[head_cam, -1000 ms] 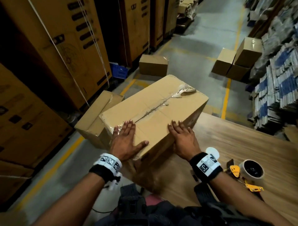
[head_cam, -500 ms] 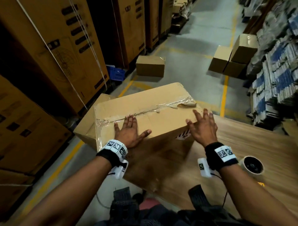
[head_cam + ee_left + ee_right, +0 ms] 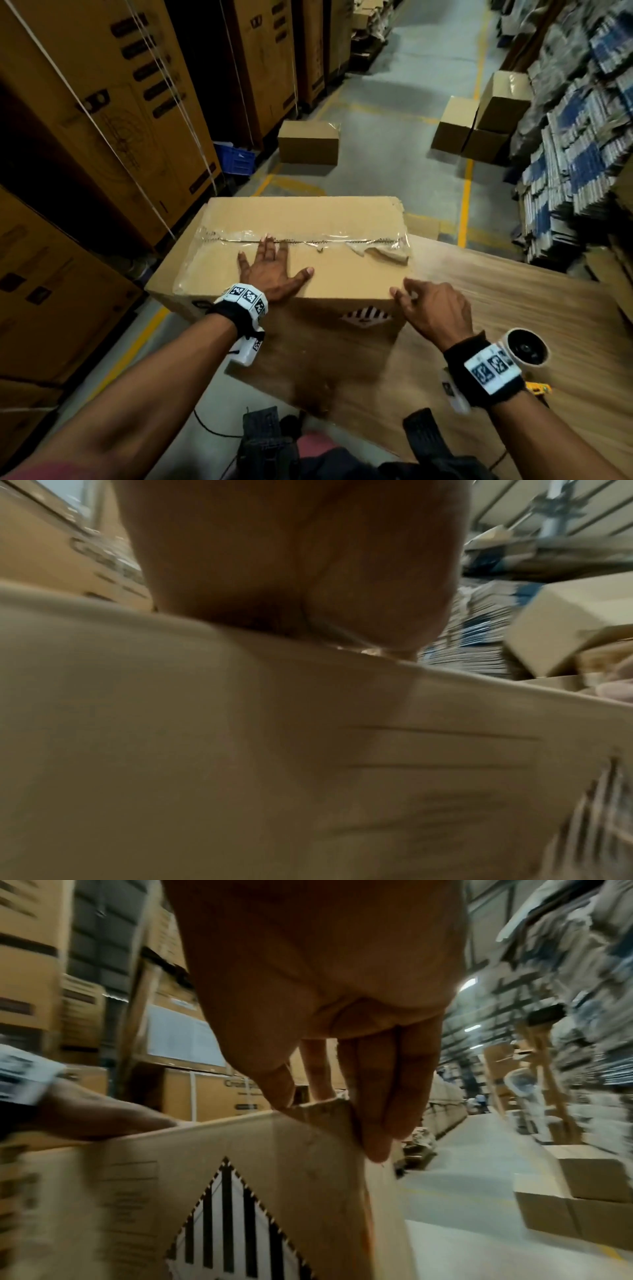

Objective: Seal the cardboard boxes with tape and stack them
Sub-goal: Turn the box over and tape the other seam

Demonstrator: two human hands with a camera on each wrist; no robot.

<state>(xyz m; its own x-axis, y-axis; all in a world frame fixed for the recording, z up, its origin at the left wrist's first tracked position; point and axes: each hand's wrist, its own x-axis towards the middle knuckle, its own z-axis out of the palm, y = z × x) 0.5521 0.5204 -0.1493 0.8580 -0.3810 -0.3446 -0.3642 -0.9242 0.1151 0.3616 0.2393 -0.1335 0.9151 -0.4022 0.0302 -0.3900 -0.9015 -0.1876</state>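
Blue plastic crate (image 3: pixel 235 163) on floor by tall cartons (image 3: pixel 102 113); stacked printed sheets (image 3: pixel 582 144) at right.

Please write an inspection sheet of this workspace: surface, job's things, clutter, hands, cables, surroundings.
Surface: wooden table, box on its left end.
Job's things: cardboard box, clear tape along top seam, wrinkled at right end; tape roll near right wrist.
Clutter: yellow item, mostly hidden.
Hands: left hand flat on box top; right hand at near right corner, fingers on the edge.
Cables: thin cable below left arm.
Surroundings: loose boxes on floor, tall cartons left.
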